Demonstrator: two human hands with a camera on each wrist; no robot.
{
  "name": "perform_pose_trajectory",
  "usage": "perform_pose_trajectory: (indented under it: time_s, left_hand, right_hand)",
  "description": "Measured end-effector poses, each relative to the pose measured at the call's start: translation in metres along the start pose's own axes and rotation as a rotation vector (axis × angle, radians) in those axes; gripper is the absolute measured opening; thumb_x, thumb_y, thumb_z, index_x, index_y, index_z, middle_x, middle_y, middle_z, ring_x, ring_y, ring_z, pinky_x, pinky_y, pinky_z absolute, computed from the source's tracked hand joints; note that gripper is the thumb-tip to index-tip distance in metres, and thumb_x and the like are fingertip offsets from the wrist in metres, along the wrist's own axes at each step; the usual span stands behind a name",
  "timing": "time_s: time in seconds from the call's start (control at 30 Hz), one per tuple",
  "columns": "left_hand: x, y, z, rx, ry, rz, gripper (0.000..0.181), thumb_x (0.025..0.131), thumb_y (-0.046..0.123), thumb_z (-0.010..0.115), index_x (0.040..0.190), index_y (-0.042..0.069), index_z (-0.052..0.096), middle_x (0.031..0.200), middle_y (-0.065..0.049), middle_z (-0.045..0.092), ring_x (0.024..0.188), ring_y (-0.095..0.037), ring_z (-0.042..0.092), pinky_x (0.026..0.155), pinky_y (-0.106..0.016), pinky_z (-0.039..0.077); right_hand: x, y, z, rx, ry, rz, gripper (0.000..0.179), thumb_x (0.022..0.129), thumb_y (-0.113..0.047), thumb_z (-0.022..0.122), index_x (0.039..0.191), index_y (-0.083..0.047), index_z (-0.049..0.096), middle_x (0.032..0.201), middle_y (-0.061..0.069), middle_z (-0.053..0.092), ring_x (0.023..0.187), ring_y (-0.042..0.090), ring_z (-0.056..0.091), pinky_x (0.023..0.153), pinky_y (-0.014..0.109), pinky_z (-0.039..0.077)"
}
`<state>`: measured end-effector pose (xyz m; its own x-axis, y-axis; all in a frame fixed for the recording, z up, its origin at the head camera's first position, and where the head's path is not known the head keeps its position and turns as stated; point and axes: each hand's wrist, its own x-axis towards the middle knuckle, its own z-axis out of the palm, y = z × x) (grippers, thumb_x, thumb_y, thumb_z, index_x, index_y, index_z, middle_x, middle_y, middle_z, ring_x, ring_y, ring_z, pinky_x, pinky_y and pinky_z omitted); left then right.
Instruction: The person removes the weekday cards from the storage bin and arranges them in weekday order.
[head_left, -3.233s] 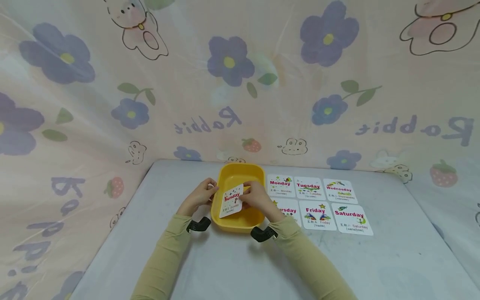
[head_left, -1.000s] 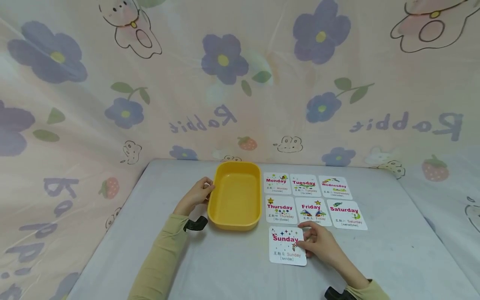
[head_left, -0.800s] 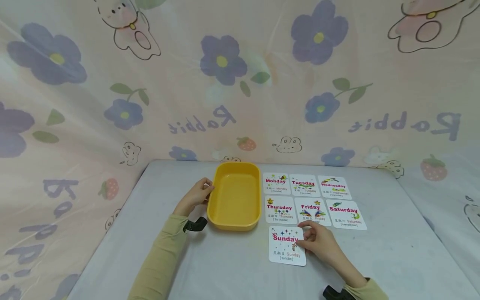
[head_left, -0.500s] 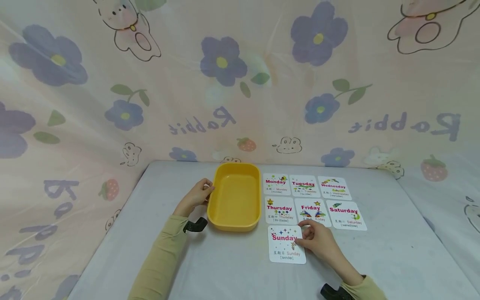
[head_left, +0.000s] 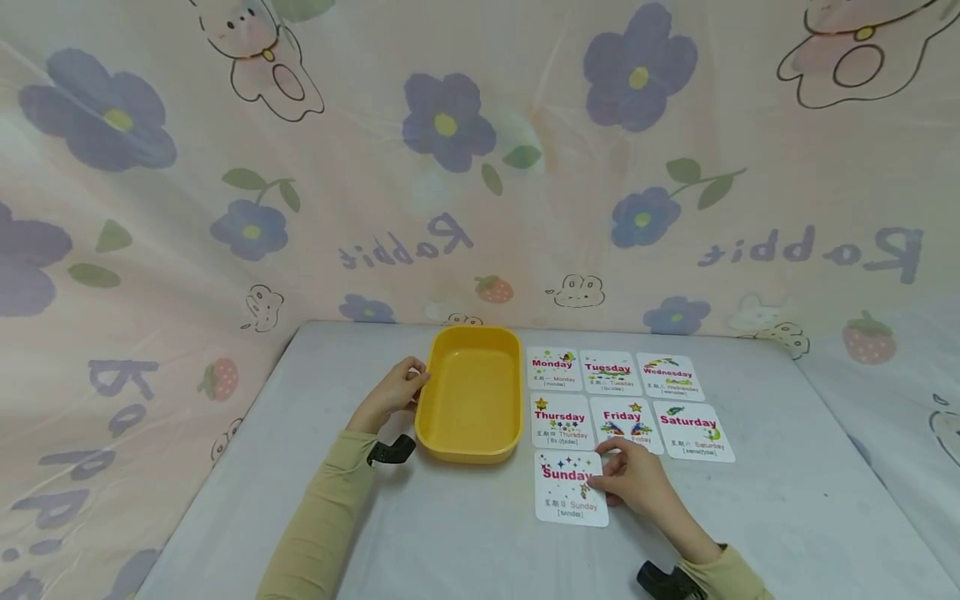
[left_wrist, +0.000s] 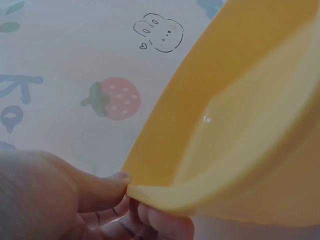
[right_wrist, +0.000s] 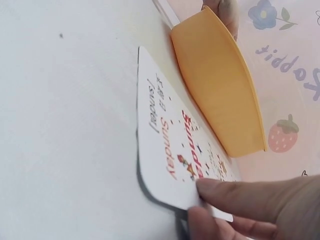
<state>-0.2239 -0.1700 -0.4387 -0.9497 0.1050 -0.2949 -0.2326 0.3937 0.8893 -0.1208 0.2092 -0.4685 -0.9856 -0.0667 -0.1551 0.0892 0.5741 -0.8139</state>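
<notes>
My right hand pinches the right edge of the white Sunday card, thumb on its face. In the right wrist view that card lies almost flat, with a thin shadow under its near edge. It sits directly below the Thursday card. My left hand grips the left rim of a yellow plastic tray. The left wrist view shows the thumb on top of the rim and curled fingers beneath it. Nothing lies inside the tray.
Monday, Tuesday and Wednesday cards form a back row. Friday and Saturday cards lie beside Thursday. A patterned curtain rises behind the white table.
The right hand has taken the Sunday card from over the tray to below the Thursday card. Within the last second it has slid slightly up and left. The left hand stays at the tray's rim.
</notes>
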Motion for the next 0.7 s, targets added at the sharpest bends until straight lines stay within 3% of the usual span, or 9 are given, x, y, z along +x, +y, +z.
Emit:
perform_pose_trajectory:
  time_s: [0.7]
  left_hand:
    - [0.0007, -0.0005, 0.0004, -0.007, 0.001, -0.009, 0.015, 0.102, 0.018, 0.047, 0.107, 0.005, 0.044, 0.079, -0.010, 0.052, 0.065, -0.019, 0.052, 0.055, -0.028, 0.049]
  right_hand:
    - [0.0068, -0.0029, -0.0032, -0.110, -0.028, -0.028, 0.043, 0.067, -0.003, 0.084, 0.100, 0.000, 0.058, 0.062, 0.003, 0.054, 0.043, 0.017, 0.052, 0.040, 0.026, 0.043]
